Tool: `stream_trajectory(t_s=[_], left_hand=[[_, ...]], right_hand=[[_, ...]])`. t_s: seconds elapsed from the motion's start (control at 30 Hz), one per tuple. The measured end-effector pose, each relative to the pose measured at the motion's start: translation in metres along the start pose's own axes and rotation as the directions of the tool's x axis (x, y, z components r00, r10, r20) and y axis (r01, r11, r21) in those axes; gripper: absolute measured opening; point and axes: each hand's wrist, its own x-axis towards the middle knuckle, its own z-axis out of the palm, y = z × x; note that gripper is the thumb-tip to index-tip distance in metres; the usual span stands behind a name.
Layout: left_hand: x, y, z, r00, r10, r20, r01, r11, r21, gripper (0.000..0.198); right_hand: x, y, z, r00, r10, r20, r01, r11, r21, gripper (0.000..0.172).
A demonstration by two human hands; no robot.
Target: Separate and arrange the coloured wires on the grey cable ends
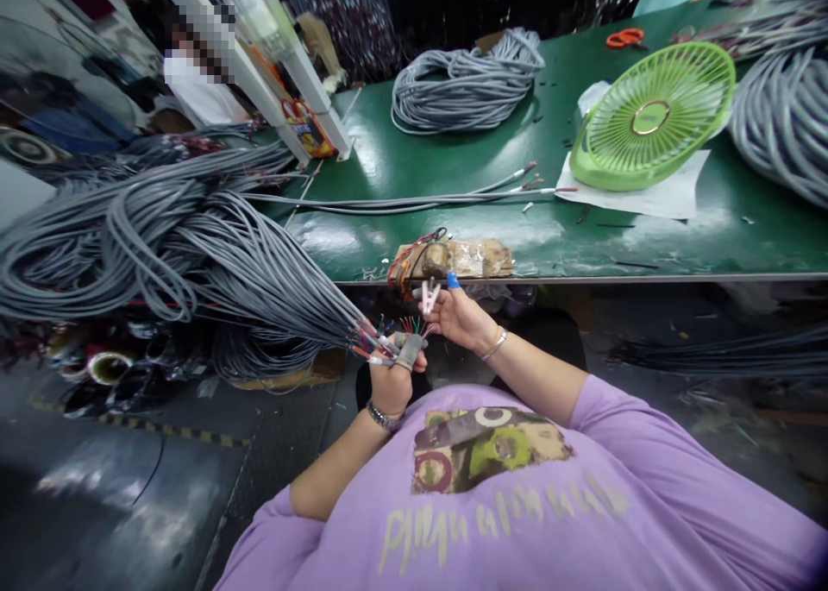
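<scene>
My left hand (392, 386) is closed around the ends of a bundle of grey cables (304, 267). A grey wrap (410, 349) covers a digit of that hand. Thin coloured wires (410, 324) fan out above the grip, with white cable ends beside them. Close to these wires is my right hand (462, 322), a blue cover (452, 279) on one fingertip. Its fingers are closed on a small pale pink V-shaped clip-like piece (429, 298); its exact kind is unclear.
At the green bench's (362, 237) front edge lies a wooden block (479, 259) with tape and red and black wires. A green fan (653, 118), orange-handled scissors (624, 38) and a grey cable coil (466, 86) lie beyond. A white post (310, 73) stands at left; another person (200, 86) is behind.
</scene>
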Motion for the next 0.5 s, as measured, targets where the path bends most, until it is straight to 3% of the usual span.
stream_trajectory(t_s=[0.2, 0.3, 0.4, 0.5], left_hand=[[0.002, 0.003, 0.004, 0.999, 0.021, -0.038, -0.020, 1.000, 0.009, 0.024], [0.005, 0.004, 0.007, 0.999, 0.011, -0.034, -0.012, 1.000, -0.008, 0.022], [0.008, 0.005, 0.009, 0.999, 0.006, -0.033, -0.006, 1.000, -0.017, 0.023], [0.010, 0.004, 0.011, 0.999, 0.001, -0.032, -0.002, 0.999, -0.036, 0.024]], right_hand=[[-0.002, -0.006, 0.003, 0.998, -0.032, -0.051, 0.028, 0.996, -0.083, 0.034], [-0.002, -0.001, 0.002, 0.996, -0.072, -0.050, 0.066, 0.992, -0.106, 0.036], [-0.001, 0.005, 0.001, 0.972, -0.221, -0.075, 0.202, 0.958, -0.202, 0.043], [0.002, 0.009, 0.000, 0.890, -0.429, -0.155, 0.354, 0.864, -0.358, 0.050]])
